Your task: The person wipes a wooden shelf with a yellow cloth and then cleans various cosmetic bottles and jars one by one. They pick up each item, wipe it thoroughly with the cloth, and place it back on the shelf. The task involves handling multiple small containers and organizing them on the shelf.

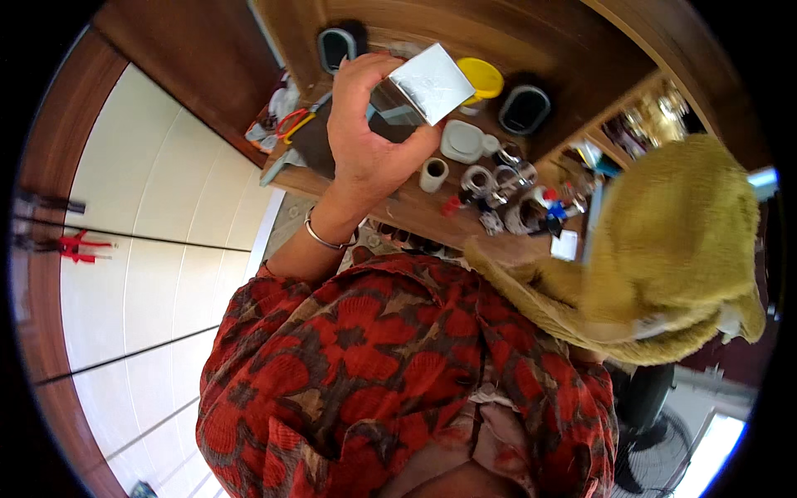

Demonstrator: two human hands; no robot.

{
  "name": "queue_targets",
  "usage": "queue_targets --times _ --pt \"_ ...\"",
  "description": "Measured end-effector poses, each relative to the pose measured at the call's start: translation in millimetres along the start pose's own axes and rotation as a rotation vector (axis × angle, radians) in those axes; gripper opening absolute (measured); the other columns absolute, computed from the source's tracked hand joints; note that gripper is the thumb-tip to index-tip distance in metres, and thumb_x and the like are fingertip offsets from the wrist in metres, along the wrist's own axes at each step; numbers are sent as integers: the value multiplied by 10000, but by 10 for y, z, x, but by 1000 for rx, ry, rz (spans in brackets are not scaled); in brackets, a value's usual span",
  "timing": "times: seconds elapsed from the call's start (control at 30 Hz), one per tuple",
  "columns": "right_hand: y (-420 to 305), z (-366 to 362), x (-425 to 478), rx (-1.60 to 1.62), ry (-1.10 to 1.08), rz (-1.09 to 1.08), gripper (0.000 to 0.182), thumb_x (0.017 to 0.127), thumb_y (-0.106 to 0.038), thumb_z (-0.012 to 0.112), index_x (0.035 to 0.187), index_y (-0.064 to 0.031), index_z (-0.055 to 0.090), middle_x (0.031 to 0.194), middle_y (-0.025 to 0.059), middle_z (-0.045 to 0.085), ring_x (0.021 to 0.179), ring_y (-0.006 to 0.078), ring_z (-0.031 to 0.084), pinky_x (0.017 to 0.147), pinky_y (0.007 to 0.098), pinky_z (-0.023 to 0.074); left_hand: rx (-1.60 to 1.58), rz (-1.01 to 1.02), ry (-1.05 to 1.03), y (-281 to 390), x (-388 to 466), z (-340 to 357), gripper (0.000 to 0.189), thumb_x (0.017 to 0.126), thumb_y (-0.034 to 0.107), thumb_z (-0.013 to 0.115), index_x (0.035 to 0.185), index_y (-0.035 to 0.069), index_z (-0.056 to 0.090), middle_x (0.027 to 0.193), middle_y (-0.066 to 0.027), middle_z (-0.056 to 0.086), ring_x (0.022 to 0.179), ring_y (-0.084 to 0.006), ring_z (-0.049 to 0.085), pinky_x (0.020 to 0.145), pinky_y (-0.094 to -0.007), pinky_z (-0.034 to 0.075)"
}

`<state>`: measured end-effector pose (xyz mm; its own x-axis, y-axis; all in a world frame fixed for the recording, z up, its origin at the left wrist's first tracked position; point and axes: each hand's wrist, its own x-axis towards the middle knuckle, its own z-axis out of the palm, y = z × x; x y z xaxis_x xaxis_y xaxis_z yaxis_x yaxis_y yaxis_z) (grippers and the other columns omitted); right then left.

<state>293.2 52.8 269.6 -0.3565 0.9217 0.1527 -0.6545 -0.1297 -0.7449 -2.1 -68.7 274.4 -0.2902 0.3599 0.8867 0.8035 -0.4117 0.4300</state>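
Observation:
My left hand (373, 137), with a metal bangle at the wrist, is raised above a wooden desk (398, 210). Its thumb and fingers grip a small box (431, 84) with a shiny silver square face; the side nearer the palm looks dark and glossy. A yellow-green plush cloth (672, 230) covers the end of my right arm and hangs down over the forearm. Beneath that cloth my right hand is hidden, so what it holds cannot be seen.
On the desk are a yellow lid (481, 79), a white lidded container (462, 141), a hollow white roll (434, 174), several tape rolls (478, 180), red-and-yellow-handled scissors (295, 123) and two dark oval objects (525, 109). Red pliers (84, 247) appear far left. A fan (650, 436) stands lower right.

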Motion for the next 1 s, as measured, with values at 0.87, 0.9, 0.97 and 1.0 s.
queue_targets --times 0.87,0.9,0.97,1.0 --pt "-555 -1316 -1437 166 672 -48 300 902 -179 535 1148 -7 542 1166 146 576 1040 282 580 912 441 489 -1071 -593 -770 869 -678 1354 478 735 60 725 1146 6 487 1039 -64 593 925 -142 588 828 -283 477" --pt "-609 -1278 -1379 180 622 -86 298 900 -177 537 1144 -6 543 1161 146 578 1038 280 580 910 439 490 -1130 -637 -855 838 -680 1346 484 734 60 723 1154 11 488 1039 -59 594 927 -142 586 827 -285 478" --pt "-689 -1090 -1249 155 594 -134 292 897 -174 542 1134 -3 546 1150 145 582 1034 277 581 907 433 491 -1158 -563 -1022 868 -725 1412 549 715 62 722 1208 36 482 1091 -54 586 1002 -153 564 894 -306 453" --pt "-713 -1005 -1186 135 589 -151 290 895 -172 544 1130 -2 547 1145 144 584 1032 275 581 905 431 492 -1182 -569 -1130 902 -735 1455 578 695 70 728 1216 42 481 1200 -88 526 1068 -174 538 923 -320 439"
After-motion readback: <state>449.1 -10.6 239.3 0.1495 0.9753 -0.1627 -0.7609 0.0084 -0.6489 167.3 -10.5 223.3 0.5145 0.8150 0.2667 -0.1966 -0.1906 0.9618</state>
